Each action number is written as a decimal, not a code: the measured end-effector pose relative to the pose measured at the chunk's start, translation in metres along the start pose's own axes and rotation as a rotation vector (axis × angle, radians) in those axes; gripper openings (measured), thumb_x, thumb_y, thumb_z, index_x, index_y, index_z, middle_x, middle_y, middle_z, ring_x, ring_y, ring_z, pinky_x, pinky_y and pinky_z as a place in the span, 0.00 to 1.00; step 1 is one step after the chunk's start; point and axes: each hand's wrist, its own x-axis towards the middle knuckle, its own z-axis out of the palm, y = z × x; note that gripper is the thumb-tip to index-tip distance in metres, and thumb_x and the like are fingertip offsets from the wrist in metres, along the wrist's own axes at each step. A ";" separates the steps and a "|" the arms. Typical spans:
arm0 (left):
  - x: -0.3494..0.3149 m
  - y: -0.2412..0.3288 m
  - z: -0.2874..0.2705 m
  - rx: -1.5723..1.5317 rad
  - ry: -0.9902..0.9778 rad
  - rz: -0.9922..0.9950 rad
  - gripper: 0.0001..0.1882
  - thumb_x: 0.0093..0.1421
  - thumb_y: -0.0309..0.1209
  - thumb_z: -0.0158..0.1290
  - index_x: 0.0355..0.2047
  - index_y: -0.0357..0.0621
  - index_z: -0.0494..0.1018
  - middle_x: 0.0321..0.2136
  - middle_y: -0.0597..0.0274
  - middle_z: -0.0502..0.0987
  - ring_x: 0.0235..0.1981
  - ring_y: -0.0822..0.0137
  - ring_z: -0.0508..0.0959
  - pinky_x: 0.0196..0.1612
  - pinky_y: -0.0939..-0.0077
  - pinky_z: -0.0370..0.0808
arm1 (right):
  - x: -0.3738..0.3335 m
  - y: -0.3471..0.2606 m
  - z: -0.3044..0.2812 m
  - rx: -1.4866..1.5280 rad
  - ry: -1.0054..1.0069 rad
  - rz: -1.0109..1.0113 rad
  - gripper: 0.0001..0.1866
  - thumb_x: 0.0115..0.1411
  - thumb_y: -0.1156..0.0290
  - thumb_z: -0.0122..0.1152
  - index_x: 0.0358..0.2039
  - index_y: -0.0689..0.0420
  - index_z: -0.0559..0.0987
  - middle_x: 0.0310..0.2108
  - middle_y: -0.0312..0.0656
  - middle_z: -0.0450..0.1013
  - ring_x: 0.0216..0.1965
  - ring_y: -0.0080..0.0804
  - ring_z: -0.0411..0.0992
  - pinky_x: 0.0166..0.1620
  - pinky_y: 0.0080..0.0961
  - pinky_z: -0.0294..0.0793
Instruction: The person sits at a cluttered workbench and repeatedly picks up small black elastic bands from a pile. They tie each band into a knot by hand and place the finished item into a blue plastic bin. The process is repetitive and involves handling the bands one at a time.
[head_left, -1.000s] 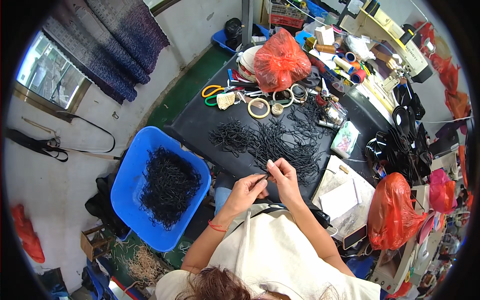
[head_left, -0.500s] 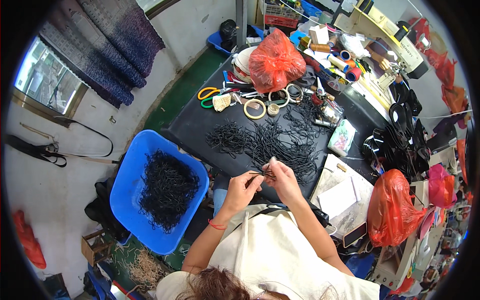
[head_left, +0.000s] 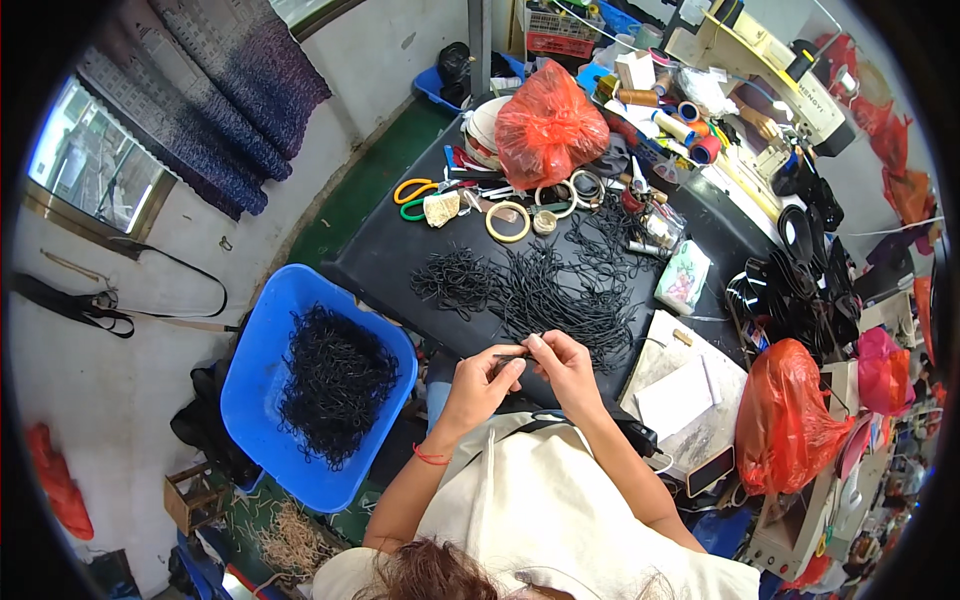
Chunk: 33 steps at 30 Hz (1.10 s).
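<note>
My left hand (head_left: 480,382) and my right hand (head_left: 567,368) meet at the near edge of the black table. Between them runs a thin black cord (head_left: 512,357), which both pinch; its ends are hidden by my fingers. Just beyond my hands lies a large heap of black cords (head_left: 560,300), with a smaller clump of black cords (head_left: 452,280) to its left. To the left of the table stands a blue tub (head_left: 262,400), and a tangled pile of black cord pieces (head_left: 337,385) lies in it.
On the table's far side are orange-handled scissors (head_left: 412,190), a tape roll (head_left: 508,222) and a red plastic bag (head_left: 553,125). A board with white paper (head_left: 680,397) lies to my right, near another red bag (head_left: 790,420). A sewing machine (head_left: 770,75) stands at the far right.
My right hand's fingers have lowered and closed in nearer the left hand's fingertips. The left hand has barely shifted, and the cord stays between them.
</note>
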 end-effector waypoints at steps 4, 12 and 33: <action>0.001 0.007 0.001 0.117 -0.041 0.064 0.09 0.57 0.27 0.51 0.37 0.36 0.74 0.18 0.67 0.75 0.19 0.83 0.71 0.21 0.87 0.66 | -0.002 -0.003 0.004 -0.466 0.192 -0.347 0.10 0.55 0.69 0.60 0.22 0.62 0.75 0.18 0.34 0.66 0.19 0.19 0.62 0.23 0.19 0.60; 0.013 -0.020 -0.010 -0.298 -0.111 -0.036 0.08 0.58 0.25 0.51 0.37 0.34 0.74 0.24 0.65 0.76 0.25 0.82 0.72 0.27 0.88 0.69 | 0.005 -0.010 -0.001 0.095 0.111 -0.025 0.14 0.60 0.62 0.54 0.29 0.60 0.77 0.20 0.31 0.68 0.22 0.15 0.64 0.25 0.13 0.63; 0.023 -0.023 -0.006 -0.348 0.109 -0.171 0.09 0.58 0.25 0.52 0.37 0.31 0.73 0.27 0.59 0.77 0.25 0.75 0.77 0.31 0.83 0.76 | 0.016 0.011 -0.004 -0.092 -0.065 0.003 0.09 0.58 0.71 0.55 0.33 0.64 0.76 0.21 0.29 0.69 0.23 0.13 0.63 0.26 0.12 0.62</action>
